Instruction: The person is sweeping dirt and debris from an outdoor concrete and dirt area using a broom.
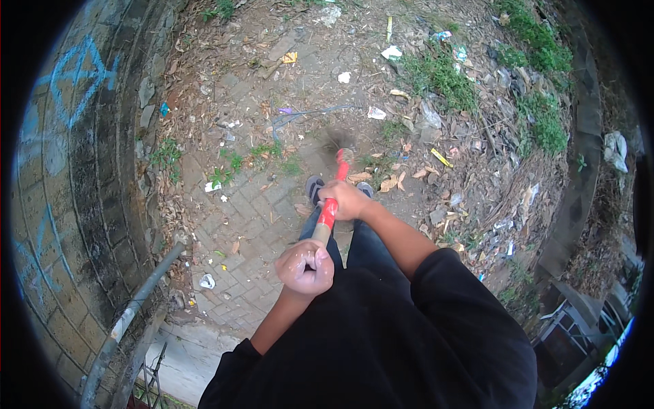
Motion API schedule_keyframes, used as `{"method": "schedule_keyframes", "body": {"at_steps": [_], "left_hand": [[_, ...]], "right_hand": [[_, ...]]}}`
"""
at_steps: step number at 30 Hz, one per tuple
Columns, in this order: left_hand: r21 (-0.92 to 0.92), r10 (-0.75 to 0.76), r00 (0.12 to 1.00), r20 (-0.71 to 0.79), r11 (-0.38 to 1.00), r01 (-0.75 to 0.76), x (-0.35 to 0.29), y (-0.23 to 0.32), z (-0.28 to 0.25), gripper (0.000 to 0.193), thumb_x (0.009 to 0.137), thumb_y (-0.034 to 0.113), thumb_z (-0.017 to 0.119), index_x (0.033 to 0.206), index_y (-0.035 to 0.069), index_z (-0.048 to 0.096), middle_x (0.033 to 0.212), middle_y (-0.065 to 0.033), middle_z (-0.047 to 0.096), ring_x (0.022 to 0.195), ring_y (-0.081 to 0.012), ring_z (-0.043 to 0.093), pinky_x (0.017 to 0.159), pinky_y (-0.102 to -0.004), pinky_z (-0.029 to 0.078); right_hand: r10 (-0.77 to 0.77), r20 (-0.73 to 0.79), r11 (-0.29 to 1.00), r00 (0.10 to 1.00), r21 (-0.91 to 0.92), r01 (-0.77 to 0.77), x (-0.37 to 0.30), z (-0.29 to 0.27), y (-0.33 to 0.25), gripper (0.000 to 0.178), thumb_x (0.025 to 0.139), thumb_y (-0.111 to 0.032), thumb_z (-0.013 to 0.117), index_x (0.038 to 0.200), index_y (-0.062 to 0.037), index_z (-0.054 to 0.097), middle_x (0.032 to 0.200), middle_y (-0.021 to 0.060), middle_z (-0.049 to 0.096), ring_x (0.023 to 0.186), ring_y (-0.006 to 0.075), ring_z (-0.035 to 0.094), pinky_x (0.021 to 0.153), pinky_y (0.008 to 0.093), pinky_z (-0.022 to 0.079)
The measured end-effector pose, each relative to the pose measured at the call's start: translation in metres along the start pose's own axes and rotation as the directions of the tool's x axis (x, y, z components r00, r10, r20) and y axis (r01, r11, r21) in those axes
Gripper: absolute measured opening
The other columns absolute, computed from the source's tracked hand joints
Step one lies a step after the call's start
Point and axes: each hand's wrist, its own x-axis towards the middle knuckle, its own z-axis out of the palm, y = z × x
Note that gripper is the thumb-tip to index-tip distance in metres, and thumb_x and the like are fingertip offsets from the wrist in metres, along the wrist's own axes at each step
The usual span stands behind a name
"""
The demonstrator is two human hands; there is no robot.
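Observation:
A long broom (328,214) slants away from my body, its pale handle wrapped in red over part of its length. My left hand (304,268) is closed round the top end of the handle, near my waist. Further down, my right hand (346,200) wraps the red section. Dark bristles (334,140) at the far end are smeared by motion and meet the ground just beyond my feet. Dry leaves (392,183) lie to the right of the bristles.
A block wall (92,157) with blue paint marks runs along the left, with a metal pipe (139,303) near it. Paving bricks (252,225) lie under leaves and litter. Weeds (439,78) and scattered wrappers (441,157) cover the right side, bounded by a low kerb (579,177).

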Motion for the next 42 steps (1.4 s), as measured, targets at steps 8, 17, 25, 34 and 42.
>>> {"method": "schedule_keyframes", "body": {"at_steps": [8,17,25,34,42], "left_hand": [[-0.550,-0.462,0.886,-0.042,0.751,0.365,-0.033,-0.028,0.100,0.034,0.099,0.003,0.064,0.073,0.007,0.042,0.060,0.0002,0.051,0.056,-0.0072,0.054,0.054,-0.0261,0.044],[-0.486,0.287,0.929,0.236,0.862,-0.143,-0.003,0.081,0.071,0.021,0.092,0.015,0.069,0.084,0.007,0.052,0.061,-0.0013,0.055,0.051,-0.0161,0.058,0.058,-0.0340,0.054],[-0.194,0.036,0.926,0.376,0.980,0.041,-0.060,0.016,0.195,0.022,0.088,-0.002,0.066,0.073,0.003,0.051,0.063,-0.0077,0.057,0.056,-0.0205,0.060,0.054,-0.0311,0.048],[-0.393,0.252,0.948,0.194,0.906,-0.160,-0.027,0.130,0.159,0.025,0.088,-0.002,0.066,0.072,0.004,0.047,0.059,-0.0057,0.051,0.047,-0.0208,0.054,0.053,-0.0318,0.050],[-0.104,-0.126,0.958,0.257,0.982,0.157,-0.064,0.035,0.210,0.030,0.098,-0.001,0.060,0.074,0.003,0.043,0.062,-0.0067,0.054,0.059,-0.0159,0.058,0.056,-0.0308,0.048]], "right_hand": [[0.436,-0.095,0.808,0.895,-0.396,-0.436,-0.158,-0.089,0.013,0.017,0.072,-0.019,0.075,0.082,-0.0070,0.068,0.084,0.0176,0.072,0.085,0.0407,0.070,0.085,0.0477,0.053],[-0.194,-0.271,0.971,0.943,0.082,0.224,-0.071,-0.043,-0.043,0.023,0.084,-0.015,0.073,0.074,-0.0049,0.055,0.073,0.0140,0.059,0.076,0.0382,0.061,0.075,0.0469,0.049],[0.134,-0.176,0.989,0.975,-0.033,-0.141,-0.198,-0.083,0.072,0.024,0.076,-0.016,0.077,0.075,-0.0052,0.056,0.075,0.0172,0.061,0.079,0.0431,0.062,0.075,0.0517,0.051],[-0.116,-0.421,0.983,0.900,0.083,0.165,-0.174,-0.089,-0.037,0.024,0.084,-0.011,0.073,0.074,-0.0041,0.052,0.071,0.0161,0.055,0.072,0.0414,0.057,0.071,0.0491,0.047],[0.122,-0.237,0.992,0.964,0.029,-0.119,-0.223,-0.093,0.065,0.017,0.083,-0.011,0.073,0.079,-0.0031,0.058,0.075,0.0186,0.063,0.079,0.0434,0.063,0.076,0.0491,0.050]]}}
